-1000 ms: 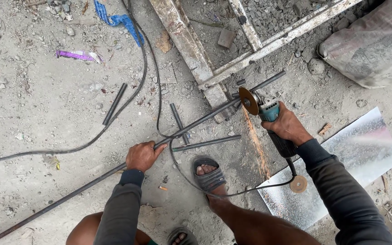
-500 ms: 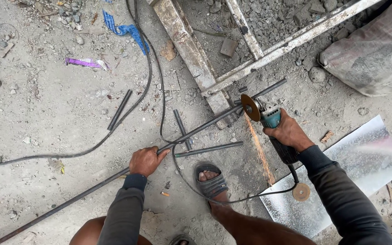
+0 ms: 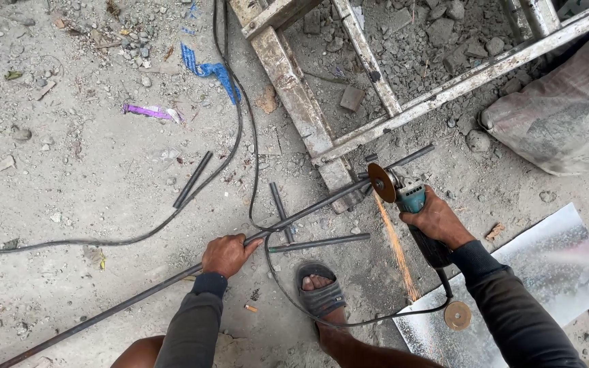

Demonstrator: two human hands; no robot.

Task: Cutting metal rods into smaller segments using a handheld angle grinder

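— What takes up most of the ground?

— Rough grey concrete, dusty and strewn with grit. At the far side lies a metal frame (image 3: 294,102) of flat, rust-stained bars with rubble between them, and at the far right a slumped, dirty sack (image 3: 560,123). A shiny crinkled sheet of metal (image 3: 553,266) lies near right.

— And the long bar?

— A thin, dark, round steel rod (image 3: 138,296) runs slantwise from the near left up to the frame's corner, where it rests on the frame's end. The left hand (image 3: 226,253) is clenched round it near the middle, pinning it down.

— The other hand?

— The right hand (image 3: 438,219) grips the teal body of an angle grinder (image 3: 410,197), fingers wrapped tight. Its brown disc (image 3: 381,182) meets the rod just right of the frame, and orange sparks (image 3: 393,245) stream toward the near side.

— Smaller bits?

— A sandalled foot (image 3: 320,293) (grey strap, toes bare) stands between the arms. A black cable (image 3: 240,123) snakes across the floor. Short cut rod pieces (image 3: 192,180) lie left of and beside the long rod. A spare disc (image 3: 457,315) sits on the sheet's edge; blue (image 3: 206,69) and purple scraps (image 3: 146,110) lie far left.
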